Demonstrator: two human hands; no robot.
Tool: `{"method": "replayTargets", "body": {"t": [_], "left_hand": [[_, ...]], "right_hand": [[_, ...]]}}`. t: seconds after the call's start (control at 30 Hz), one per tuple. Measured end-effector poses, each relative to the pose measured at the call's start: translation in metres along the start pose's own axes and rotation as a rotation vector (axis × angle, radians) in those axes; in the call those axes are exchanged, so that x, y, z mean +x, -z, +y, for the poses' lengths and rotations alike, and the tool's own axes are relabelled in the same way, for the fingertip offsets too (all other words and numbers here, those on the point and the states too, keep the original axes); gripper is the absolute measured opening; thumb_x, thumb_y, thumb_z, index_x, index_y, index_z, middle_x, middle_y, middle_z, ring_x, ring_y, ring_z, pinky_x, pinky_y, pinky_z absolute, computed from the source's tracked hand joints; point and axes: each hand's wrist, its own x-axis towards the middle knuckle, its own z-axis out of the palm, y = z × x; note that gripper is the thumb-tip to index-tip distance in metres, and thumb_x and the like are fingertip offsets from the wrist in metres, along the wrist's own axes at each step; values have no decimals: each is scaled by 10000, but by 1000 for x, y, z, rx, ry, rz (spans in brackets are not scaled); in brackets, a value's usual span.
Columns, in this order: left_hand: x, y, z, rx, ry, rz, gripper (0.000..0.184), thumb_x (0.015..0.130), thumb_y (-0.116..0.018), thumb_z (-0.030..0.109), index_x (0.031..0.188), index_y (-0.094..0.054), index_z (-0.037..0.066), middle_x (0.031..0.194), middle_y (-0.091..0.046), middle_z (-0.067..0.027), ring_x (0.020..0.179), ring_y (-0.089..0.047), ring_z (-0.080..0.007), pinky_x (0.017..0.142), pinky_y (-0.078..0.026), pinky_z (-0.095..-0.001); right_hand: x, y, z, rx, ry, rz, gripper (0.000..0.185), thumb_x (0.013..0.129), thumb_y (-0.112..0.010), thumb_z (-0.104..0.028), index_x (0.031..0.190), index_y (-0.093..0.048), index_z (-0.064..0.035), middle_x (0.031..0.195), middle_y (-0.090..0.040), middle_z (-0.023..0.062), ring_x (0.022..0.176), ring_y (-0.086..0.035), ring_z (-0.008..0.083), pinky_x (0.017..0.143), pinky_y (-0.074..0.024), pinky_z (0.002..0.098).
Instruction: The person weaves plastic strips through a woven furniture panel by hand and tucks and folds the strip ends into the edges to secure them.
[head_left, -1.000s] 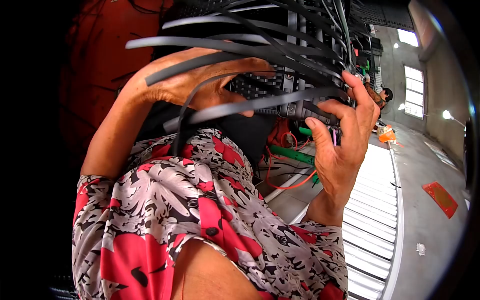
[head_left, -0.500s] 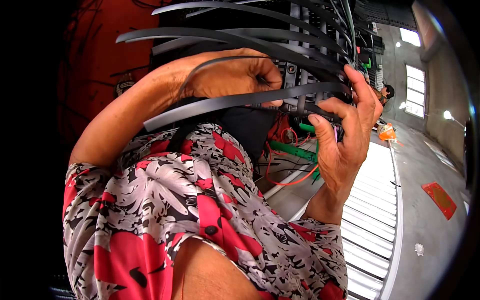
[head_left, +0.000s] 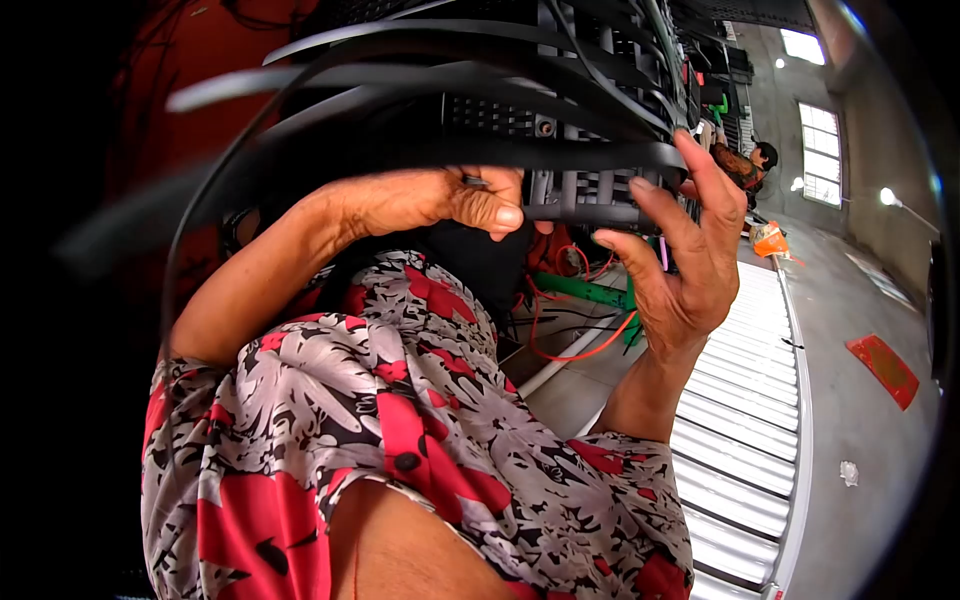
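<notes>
Black flat plastic strips are woven into a lattice panel (head_left: pixel 590 190) in front of me. My left hand (head_left: pixel 430 203) is closed at the panel's left part, thumb pressed down over a dark strip (head_left: pixel 575 214) that runs along its lower edge. My right hand (head_left: pixel 690 245) curls round the panel's right end, its thumb below and fingers above that edge. By the right fingertips a long strip (head_left: pixel 560 153) bends over, its loose tail blurred toward the far left. The left fingertips are partly hidden.
More loose strips (head_left: pixel 370 30) fan out above the hands. A green tube (head_left: pixel 585 290) and an orange cord (head_left: pixel 560 355) lie beneath. Right of them are a white slatted surface (head_left: pixel 735 420), a red sheet (head_left: pixel 883 370) on the floor and another person (head_left: pixel 745 160) farther off.
My left hand has moved down and left, out from among the strips. The long strip beside the right fingers has swung upward and blurs. My right hand stays at the panel's edge.
</notes>
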Motion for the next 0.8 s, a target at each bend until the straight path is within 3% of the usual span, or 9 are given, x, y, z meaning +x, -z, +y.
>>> {"method": "replayTargets", "body": {"t": [0.07, 0.2, 0.33, 0.4, 0.57, 0.63, 0.67, 0.73, 0.8], "left_hand": [[-7, -1, 6, -40, 39, 11, 290, 833, -689, 253, 669, -634, 21, 709, -519, -43, 706, -495, -152, 672, -398, -298], [-12, 6, 11, 354, -59, 27, 372, 758, -741, 351, 652, -627, 12, 675, -501, -39, 670, -461, -167, 655, -367, -330], [-10, 3, 8, 66, -80, -15, 363, 782, -740, 318, 629, -613, 14, 624, -502, -39, 653, -486, -167, 645, -389, -334], [-10, 4, -1, 6, -170, -81, 255, 838, -702, 262, 782, -658, 17, 782, -556, -5, 725, -482, -117, 668, -379, -273], [-16, -10, -14, -228, -208, -27, 157, 864, -666, 174, 835, -660, 20, 818, -577, -19, 773, -499, -125, 717, -392, -292], [-17, -2, -15, 161, -209, -34, 136, 867, -657, 148, 858, -662, 13, 879, -611, -32, 761, -506, -129, 708, -399, -288], [-15, -11, -24, -77, -151, 7, 182, 872, -654, 172, 849, -656, -9, 859, -601, -29, 733, -498, -135, 680, -399, -282], [-11, -9, -19, 0, -94, 17, 222, 860, -669, 213, 819, -661, -5, 906, -628, -64, 807, -544, -150, 729, -433, -281], [-7, -7, -17, 28, -130, 19, 261, 848, -681, 252, 770, -663, 4, 939, -653, -106, 881, -589, -188, 778, -468, -301]], "right_hand": [[2, 0, 1, -3, 26, 2, 438, 545, -811, -157, 962, -697, -85, 1239, -576, 147, 1078, -525, 301, 835, -459, 363], [6, 1, -5, 12, 69, -10, 457, 492, -806, -102, 939, -709, -113, 1225, -578, 133, 1026, -527, 302, 823, -461, 367], [15, 4, -6, 45, 105, -36, 438, 485, -801, -92, 912, -708, -100, 1144, -600, 108, 1002, -526, 303, 811, -457, 377], [15, 5, -8, 60, 112, -42, 374, 510, -796, -82, 873, -706, -88, 1051, -605, 75, 977, -533, 298, 776, -462, 367], [9, -3, -12, 42, 178, -28, 318, 559, -788, -173, 842, -722, -45, 997, -583, 86, 958, -548, 295, 784, -486, 391], [4, -6, -7, 77, 211, 28, 345, 556, -796, -169, 870, -721, -47, 1018, -591, 91, 969, -551, 293, 785, -483, 387], [2, -7, -4, 76, 226, 48, 358, 558, -800, -166, 887, -720, -49, 1038, -593, 95, 978, -552, 292, 786, -482, 386], [-2, -9, 2, 105, 189, 118, 368, 560, -810, -128, 910, -716, -67, 1123, -584, 106, 987, -554, 285, 759, -483, 353], [-14, -18, 6, 251, 54, 227, 554, 558, -842, -147, 1062, -632, -57, 1235, -522, 146, 1003, -564, 285, 821, -486, 360]]}}
